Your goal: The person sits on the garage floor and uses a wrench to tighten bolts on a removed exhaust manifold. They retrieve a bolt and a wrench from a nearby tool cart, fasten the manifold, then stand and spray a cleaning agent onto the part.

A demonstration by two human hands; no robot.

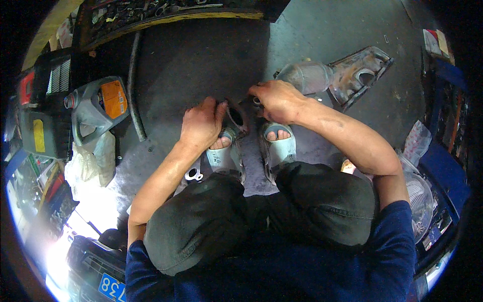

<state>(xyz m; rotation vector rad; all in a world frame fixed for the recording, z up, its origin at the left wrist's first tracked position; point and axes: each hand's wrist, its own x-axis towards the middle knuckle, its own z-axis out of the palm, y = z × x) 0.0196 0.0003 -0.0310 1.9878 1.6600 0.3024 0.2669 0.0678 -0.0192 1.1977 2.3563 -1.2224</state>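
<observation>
My left hand (203, 122) has its fingers closed on the edge of a dark, rusty metal part (245, 114) with a wide oval opening, just in front of my feet. Close by on the right, my right hand (279, 102) is curled shut, and a small ring-shaped end shows at its fingers; what it grips is mostly hidden. Beyond that hand lies a rounded metal exhaust canister (304, 76), its near side partly covered by the hand. A rusty heat shield (349, 76) with a hole adjoins it. A small metal flange (192, 174) rests beside my left knee.
On the left stand a grey oil jug (86, 111) and a long dark bar (135, 85). A tray of tools (166, 11) spans the far side. To the right are a round fan (420, 201) and blue metal shelving (445, 166). My sandalled feet (279, 143) are between the hands.
</observation>
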